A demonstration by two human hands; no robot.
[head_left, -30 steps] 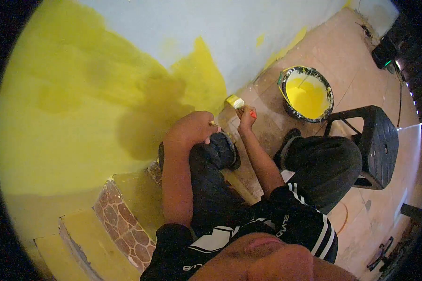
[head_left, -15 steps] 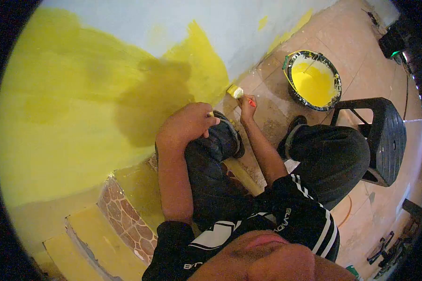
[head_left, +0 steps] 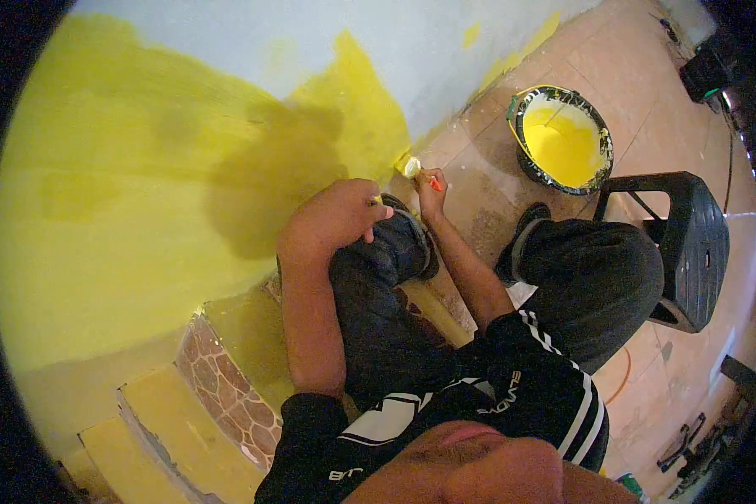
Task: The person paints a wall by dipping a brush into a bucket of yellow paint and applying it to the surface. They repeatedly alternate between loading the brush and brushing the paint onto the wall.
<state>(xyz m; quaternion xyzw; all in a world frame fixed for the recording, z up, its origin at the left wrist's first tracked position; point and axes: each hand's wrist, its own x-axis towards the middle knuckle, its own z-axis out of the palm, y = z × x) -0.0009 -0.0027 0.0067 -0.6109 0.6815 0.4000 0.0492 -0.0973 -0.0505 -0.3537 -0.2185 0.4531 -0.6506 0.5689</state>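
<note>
My right hand (head_left: 431,193) is closed round the orange handle of a paintbrush (head_left: 410,166). Yellow paint coats its bristles, which are at the foot of the wall, where the yellow paint (head_left: 365,109) meets the floor. My left hand (head_left: 344,214) rests over my bent left knee with its fingers curled. A small yellow bit shows between thumb and fingers; what it is I cannot make out. To the right of the brush stands a black-rimmed bucket (head_left: 606,160) with yellow paint (head_left: 563,151) inside and its handle laid against the rim.
A black plastic stool (head_left: 701,252) stands right of my right leg. Tiled floor (head_left: 638,92) runs along the wall, whose upper part is white (head_left: 412,50). Yellow steps (head_left: 176,420) with a stone-patterned side (head_left: 223,386) lie at lower left. Dark objects (head_left: 689,454) sit at lower right.
My right hand has shifted slightly left, bringing the brush closer against the base of the wall. My left hand stays on the knee.
</note>
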